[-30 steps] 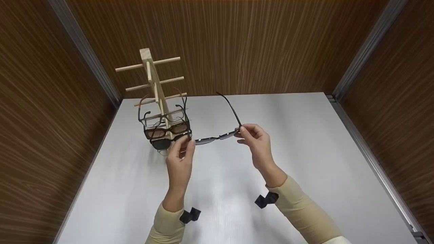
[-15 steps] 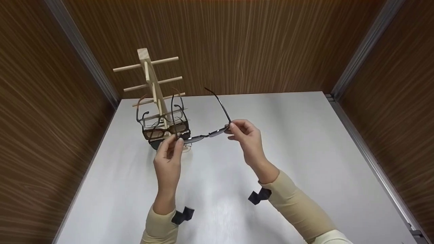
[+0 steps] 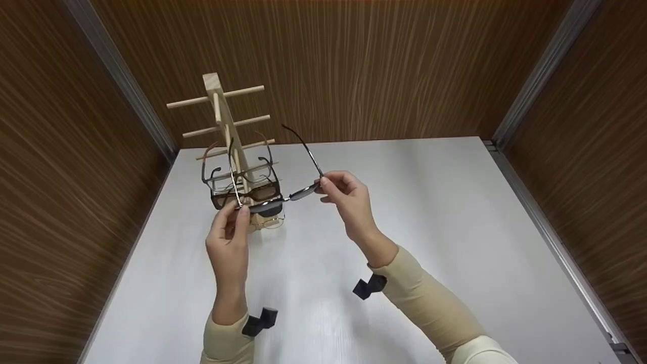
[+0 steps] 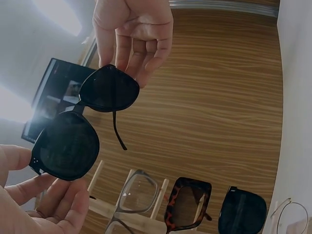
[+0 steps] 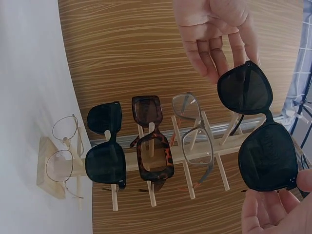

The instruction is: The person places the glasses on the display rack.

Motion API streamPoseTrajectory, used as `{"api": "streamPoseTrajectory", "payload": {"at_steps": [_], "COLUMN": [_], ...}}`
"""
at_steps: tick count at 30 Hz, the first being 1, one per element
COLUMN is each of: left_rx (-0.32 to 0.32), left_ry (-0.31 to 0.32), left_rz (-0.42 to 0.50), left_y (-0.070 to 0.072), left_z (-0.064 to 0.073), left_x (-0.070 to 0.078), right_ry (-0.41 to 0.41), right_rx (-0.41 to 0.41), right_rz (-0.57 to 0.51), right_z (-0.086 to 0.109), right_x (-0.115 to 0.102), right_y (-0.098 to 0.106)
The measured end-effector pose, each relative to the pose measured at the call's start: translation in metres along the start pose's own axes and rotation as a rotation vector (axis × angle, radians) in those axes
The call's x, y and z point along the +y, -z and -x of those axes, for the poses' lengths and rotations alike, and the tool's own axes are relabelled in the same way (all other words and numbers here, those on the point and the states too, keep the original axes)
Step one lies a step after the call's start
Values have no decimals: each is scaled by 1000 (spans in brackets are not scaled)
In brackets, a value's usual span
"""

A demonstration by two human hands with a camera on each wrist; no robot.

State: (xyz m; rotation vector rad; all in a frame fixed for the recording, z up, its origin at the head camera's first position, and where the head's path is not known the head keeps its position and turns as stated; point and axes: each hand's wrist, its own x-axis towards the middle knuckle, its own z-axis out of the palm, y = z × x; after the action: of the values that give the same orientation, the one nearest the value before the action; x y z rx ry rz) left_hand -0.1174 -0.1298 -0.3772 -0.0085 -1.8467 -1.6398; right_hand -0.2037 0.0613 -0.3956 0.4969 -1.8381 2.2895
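Both hands hold a pair of black sunglasses by its two hinge corners, temples unfolded and reaching away toward the back. My left hand pinches the left corner between thumb and fingers, overlapping the lower part of a wooden eyewear rack in the head view. At the other corner, my right hand pinches the frame, a little higher and right of the rack. Both dark lenses show whole in the left wrist view, beside the left hand's fingers. In the right wrist view the sunglasses appear beyond the rack's top end.
Below the rack's bare upper pegs hang grey clear-lens glasses, tortoiseshell sunglasses, black sunglasses and thin wire-rimmed glasses. The rack stands on a white table enclosed by wood-grain panels.
Both hands have carried the sunglasses leftward, from right of the rack to partly in front of it. The right hand has also risen slightly, and the grip looks the same.
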Motion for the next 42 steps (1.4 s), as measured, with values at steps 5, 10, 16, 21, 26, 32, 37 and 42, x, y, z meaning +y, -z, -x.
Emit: {"api": "streamPoseTrajectory", "payload": {"at_steps": [5,10,16,21,26,32,37,42], "left_rx": [45,71,78,87,75,76,79,87], "left_ry": [6,-6,-20,-11,-5,-3,18,29], "left_rz": [-21,-19,-14,-22,-29,-56,-57,-46], "left_y": [5,10,19,25,28,33,35,37], "left_z": [-1,-7,-18,-26,-36,-46,-55,-68], "left_x": [4,-5,-20,-19,-16,-14,-12,-11], "right_ry": [-5,3,-5,-18,-24,-46,-58,-34], "right_rx": [-16,-16,-29,-44,-55,-79,-83,-83], "right_rz": [6,-6,4,32,57,73,75,113], "right_z": [-3,-7,-15,-21,-30,-37,-46,-55], "right_x": [-3,-7,-10,-13,-15,-17,-19,-22], "right_y": [-9,-17,-26,-33,-39,-47,-51,-58]}}
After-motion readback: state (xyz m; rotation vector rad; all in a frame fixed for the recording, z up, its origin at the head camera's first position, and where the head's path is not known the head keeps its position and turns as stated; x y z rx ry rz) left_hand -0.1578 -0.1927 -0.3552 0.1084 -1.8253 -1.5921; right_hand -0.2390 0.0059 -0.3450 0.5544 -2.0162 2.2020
